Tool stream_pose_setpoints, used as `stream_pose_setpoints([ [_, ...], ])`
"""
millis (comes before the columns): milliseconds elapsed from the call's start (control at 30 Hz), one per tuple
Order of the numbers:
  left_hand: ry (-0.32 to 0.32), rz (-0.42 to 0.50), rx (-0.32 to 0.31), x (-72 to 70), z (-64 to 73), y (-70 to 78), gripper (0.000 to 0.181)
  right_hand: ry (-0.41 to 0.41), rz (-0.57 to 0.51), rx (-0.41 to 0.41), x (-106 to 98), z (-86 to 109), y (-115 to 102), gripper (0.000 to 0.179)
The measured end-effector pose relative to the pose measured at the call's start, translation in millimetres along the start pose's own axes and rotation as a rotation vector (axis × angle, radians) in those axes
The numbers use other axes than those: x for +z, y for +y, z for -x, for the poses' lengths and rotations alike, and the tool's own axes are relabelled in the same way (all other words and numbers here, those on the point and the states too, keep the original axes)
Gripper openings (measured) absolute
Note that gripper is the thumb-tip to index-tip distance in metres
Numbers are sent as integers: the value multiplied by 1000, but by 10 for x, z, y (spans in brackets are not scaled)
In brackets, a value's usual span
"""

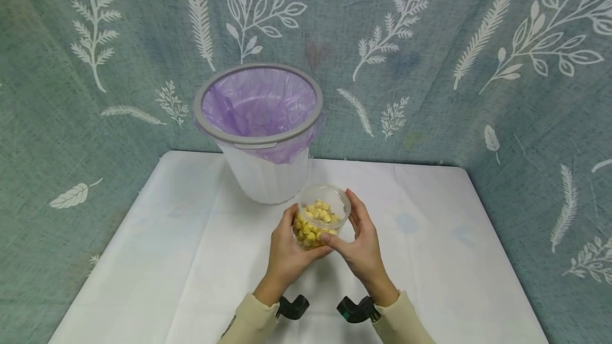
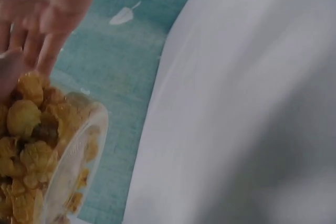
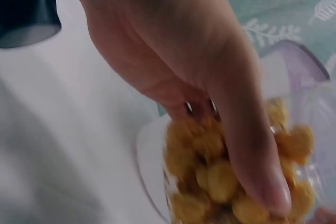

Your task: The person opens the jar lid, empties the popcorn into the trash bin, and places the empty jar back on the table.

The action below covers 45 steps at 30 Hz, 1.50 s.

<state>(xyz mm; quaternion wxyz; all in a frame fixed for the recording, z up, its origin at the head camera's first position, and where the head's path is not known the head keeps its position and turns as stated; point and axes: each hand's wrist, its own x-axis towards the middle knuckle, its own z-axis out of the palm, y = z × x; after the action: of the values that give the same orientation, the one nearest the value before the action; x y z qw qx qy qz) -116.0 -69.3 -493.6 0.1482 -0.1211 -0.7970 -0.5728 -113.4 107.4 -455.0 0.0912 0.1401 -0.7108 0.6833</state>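
Observation:
A clear plastic jar, partly filled with yellow popcorn, is held between both hands over the table. My left hand grips its left side, with fingers reaching below the front. From the right, my right hand holds the jar, its thumb laid across the front and its fingers round the far side. The right wrist view has that thumb pressed over the popcorn-filled wall. In the left wrist view the jar's round end appears tilted.
Behind the jar stands a white bin with a grey rim and a purple liner bag. A white cloth covers the table. Green leaf-patterned fabric hangs at the back and sides.

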Motion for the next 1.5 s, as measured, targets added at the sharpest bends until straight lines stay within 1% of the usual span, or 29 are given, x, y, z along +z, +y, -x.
stream_pose_setpoints([
  [67, 15, -37, 7, 22, 4, 21, 106, 29, 11, 3, 44, 2, -4, 99],
  [167, 13, -63, 18, 31, 6, 29, 106, 60, 14, 2, 72, -3, -6, 98],
  [233, 2, -64, 21, 20, 5, 30, 105, 67, 19, 3, 66, -7, -12, 98],
  [333, -34, -38, 19, -17, -2, 26, 105, 47, 27, 7, 25, -11, -23, 98],
  [433, -86, 7, 14, -74, -23, 26, 105, -6, 19, -5, -47, -24, -13, 97],
  [533, -152, 55, 14, -136, -55, 24, 102, -81, -9, -40, -130, -47, -9, 94],
  [700, -263, 102, 15, -232, -96, 33, 98, -208, -126, -88, -258, -93, 4, 94],
  [800, -321, 127, 26, -274, -105, 42, 96, -272, -215, -91, -312, -115, 24, 94],
  [867, -347, 148, 33, -290, -108, 44, 95, -308, -256, -96, -336, -127, 35, 93],
  [933, -358, 162, 39, -294, -106, 37, 96, -335, -282, -92, -350, -134, 40, 92],
  [1033, -346, 164, 42, -277, -95, 18, 96, -349, -295, -97, -357, -134, 53, 92],
  [1100, -315, 152, 41, -253, -82, 1, 96, -322, -282, -108, -348, -123, 64, 93],
  [1200, -232, 113, 36, -211, -66, -18, 96, -208, -219, -134, -296, -93, 87, 90],
  [1267, -166, 84, 24, -181, -57, -31, 98, -108, -148, -146, -238, -65, 97, 84],
  [1333, -105, 59, 13, -147, -48, -47, 100, -28, -82, -139, -165, -34, 100, 81],
  [1400, -56, 41, -4, -108, -42, -67, 103, 21, -26, -111, -84, -3, 88, 84],
  [1500, -14, 11, -19, -45, -27, -80, 104, 65, 18, -76, 39, 29, 64, 90],
])
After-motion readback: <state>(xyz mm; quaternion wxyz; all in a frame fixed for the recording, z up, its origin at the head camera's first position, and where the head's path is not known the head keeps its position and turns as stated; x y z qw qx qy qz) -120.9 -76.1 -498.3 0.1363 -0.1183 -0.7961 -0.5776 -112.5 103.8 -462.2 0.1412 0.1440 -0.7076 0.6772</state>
